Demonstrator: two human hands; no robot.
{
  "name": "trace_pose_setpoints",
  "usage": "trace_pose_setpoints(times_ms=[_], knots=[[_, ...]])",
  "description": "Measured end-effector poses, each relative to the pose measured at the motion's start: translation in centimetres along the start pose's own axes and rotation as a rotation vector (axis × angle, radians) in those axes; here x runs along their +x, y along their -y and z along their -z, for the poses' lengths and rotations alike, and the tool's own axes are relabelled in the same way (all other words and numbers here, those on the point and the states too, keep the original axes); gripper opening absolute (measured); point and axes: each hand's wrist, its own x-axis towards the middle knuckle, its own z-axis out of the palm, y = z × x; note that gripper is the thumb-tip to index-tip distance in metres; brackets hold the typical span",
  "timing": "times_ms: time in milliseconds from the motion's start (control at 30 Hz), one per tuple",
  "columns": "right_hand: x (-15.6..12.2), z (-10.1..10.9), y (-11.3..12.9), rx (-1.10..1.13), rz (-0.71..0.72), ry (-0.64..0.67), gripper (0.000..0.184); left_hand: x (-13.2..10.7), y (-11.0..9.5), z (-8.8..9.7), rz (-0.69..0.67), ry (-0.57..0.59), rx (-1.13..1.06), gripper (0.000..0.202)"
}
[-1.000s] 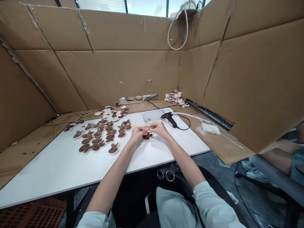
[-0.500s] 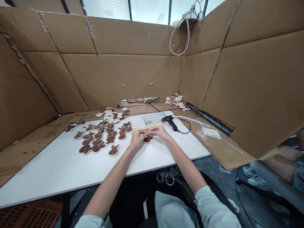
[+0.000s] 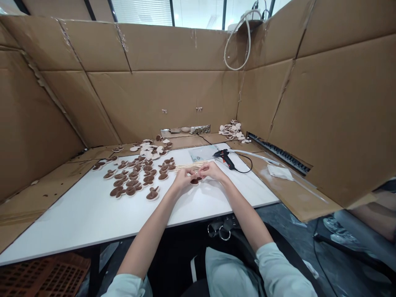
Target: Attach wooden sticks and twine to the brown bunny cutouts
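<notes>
My left hand (image 3: 182,178) and my right hand (image 3: 211,171) meet over the white table (image 3: 86,214), fingers pinched together on a small brown bunny-shaped piece (image 3: 194,181) between them. A bundle of thin wooden sticks (image 3: 187,166) lies just behind my hands. To the left, several brown bunny pieces (image 3: 136,178) are spread on the table. A black glue gun (image 3: 225,156) rests to the right of my right hand, its cord looping beside it.
Cardboard walls (image 3: 173,82) enclose the table on three sides. Pale bunny pieces (image 3: 231,131) are heaped at the back right corner, more (image 3: 151,147) at the back centre. A white cloth (image 3: 279,172) lies on cardboard at right. An orange crate (image 3: 46,276) sits below left.
Both hands stay together on the brown piece; the view has shifted slightly, and the fingers have closed in tighter round the piece.
</notes>
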Motion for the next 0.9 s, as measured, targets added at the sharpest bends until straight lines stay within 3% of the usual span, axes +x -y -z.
trace_pose_setpoints(times_ms=[367, 533, 667, 900], knots=[[0.5, 0.1, -1.4, -0.138, 0.043, -0.016, 0.006, 0.2, 0.1, 0.7, 0.011, 0.02, 0.099, 0.02], [0.3, -0.2, -0.8, -0.037, 0.051, -0.052, 0.015, 0.4, 0.4, 0.5, 0.045, 0.02, -0.075, 0.018], [0.4, -0.3, -0.3, 0.088, -0.045, -0.102, 0.03, 0.5, 0.0, 0.3, 0.065, -0.069, -0.193, 0.011], [0.4, 0.0, -0.5, -0.029, 0.021, -0.144, 0.03, 0.7, 0.4, 0.4, 0.075, -0.086, -0.199, 0.019]])
